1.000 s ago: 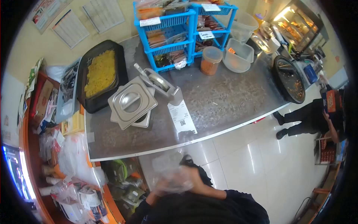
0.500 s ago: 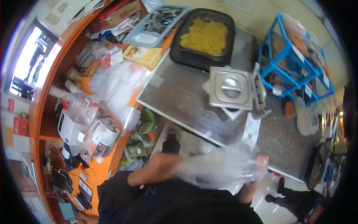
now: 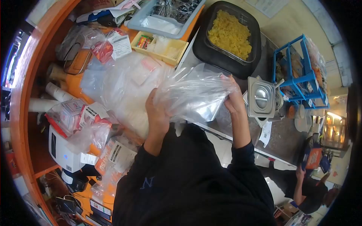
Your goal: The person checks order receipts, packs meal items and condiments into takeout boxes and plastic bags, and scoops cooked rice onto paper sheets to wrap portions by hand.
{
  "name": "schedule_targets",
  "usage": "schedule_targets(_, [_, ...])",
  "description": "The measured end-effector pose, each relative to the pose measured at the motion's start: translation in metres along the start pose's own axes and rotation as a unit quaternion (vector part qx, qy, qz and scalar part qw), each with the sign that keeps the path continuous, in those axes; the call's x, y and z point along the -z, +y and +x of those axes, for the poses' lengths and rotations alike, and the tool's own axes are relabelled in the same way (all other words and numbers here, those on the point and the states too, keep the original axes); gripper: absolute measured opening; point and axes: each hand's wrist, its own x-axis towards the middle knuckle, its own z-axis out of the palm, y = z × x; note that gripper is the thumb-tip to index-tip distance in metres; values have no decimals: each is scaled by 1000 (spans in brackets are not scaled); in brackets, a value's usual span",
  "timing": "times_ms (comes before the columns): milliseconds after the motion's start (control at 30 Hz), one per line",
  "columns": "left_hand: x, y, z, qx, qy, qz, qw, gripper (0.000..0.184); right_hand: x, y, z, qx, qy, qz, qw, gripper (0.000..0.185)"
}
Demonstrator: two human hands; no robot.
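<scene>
The left hand's fingers (image 3: pixel 157 115) and the right hand's fingers (image 3: pixel 233 96) are closed on opposite sides of a clear plastic bag (image 3: pixel 196 90), which spans the space between them. Beyond the right fingertips (well apart from them) sits a black pan (image 3: pixel 201 47) of yellow food (image 3: pixel 229 34); the lidded metal container (image 3: pixel 261 97) is nearer those fingers, on their outer side.

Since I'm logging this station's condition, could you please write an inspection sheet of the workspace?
Surface: dark metal table, steel lid and paper slip on it
Job's things: clear plastic bag, held up
Clutter: loose plastic packaging heaped on the orange counter
Hands: left hand and right hand both holding the bag
Cables: thin cord near the phone, routing unclear
Surroundings: co-worker holding a box, lower right
</scene>
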Motion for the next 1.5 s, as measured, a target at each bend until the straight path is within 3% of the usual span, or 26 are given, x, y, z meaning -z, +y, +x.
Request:
schedule_targets(133, [39,-13,29,-111,-33,151,982,20,-13,-2,10,-23,-6,2,1000,16])
schedule_targets(200, [34,-23,34,-206,-68,320,922,29,-29,-16,14,21,-1,-9,1000,15])
schedule_targets(267, [40,-52,45,-121,-72,351,926,33,-46,-19,15,57,0,-44,997,16])
schedule_targets(333, [34,-58,46,19,-109,241,964,38,-68,-5,-1,130,-42,-117,984,20])
schedule_targets(367, [32,-57,40,118,-141,110,977,41,-68,9,-5,177,-85,-166,966,21])
schedule_targets(433, [34,-60,43,223,-151,-46,962,46,-80,24,-17,253,-156,-316,901,22])
schedule_targets(533, [36,-76,56,248,-130,-60,958,48,-31,60,0,241,-162,-318,903,20])
schedule_targets(633, [4,-53,49,249,-144,12,958,48,-15,41,34,64,-5,-23,998,20])
schedule_targets(700, [-16,-44,45,246,-135,32,959,52,-15,30,45,46,74,-25,996,22])
schedule_targets(733, [-22,-37,46,220,-129,36,966,50,-13,27,50,20,116,14,993,23])
schedule_targets(800, [-26,-22,48,173,-113,40,978,46,25,23,69,68,147,-64,985,24])
schedule_targets(833, [-22,-13,53,155,-120,134,971,46,65,20,82,143,135,-177,964,26])
schedule_targets(900, [-11,0,67,111,-126,308,936,48,79,-27,79,368,112,-264,885,32])
schedule_targets(1000, [1,5,104,118,-86,438,887,55,16,-103,46,233,14,-570,788,35])
schedule_targets(1033, [5,-2,107,-20,-83,542,836,56,16,-105,49,187,-53,-634,749,35])
schedule_targets(1100, [7,-25,122,-302,-70,691,653,59,16,-111,64,105,-183,-739,640,35])
schedule_targets(1133, [-1,-34,123,-327,-134,672,651,54,5,-109,73,18,-221,-756,616,52])
schedule_targets(1167, [-9,-43,123,-347,-201,648,648,50,-5,-100,78,55,-195,-770,605,60])
schedule_targets(1200, [-19,-51,120,-254,-331,531,738,40,-15,-87,81,90,-171,-783,591,69])
schedule_targets(1300, [9,-107,151,83,-245,407,876,28,-59,-63,68,227,-119,-826,503,86])
schedule_targets(1333, [9,-103,158,105,-203,355,906,24,-69,-52,54,274,-106,-835,466,90])
schedule_targets(1367, [13,-98,165,128,-160,302,931,21,-65,-22,44,260,-116,-819,498,82])
schedule_targets(1400, [18,-93,170,153,-117,247,950,19,-46,20,39,242,-126,-803,530,75])
schedule_targets(1467, [37,-80,182,122,-178,380,900,27,30,97,45,137,-130,-811,554,65])
schedule_targets(1500, [46,-75,189,107,-206,441,867,31,25,78,53,143,-161,-820,530,59])
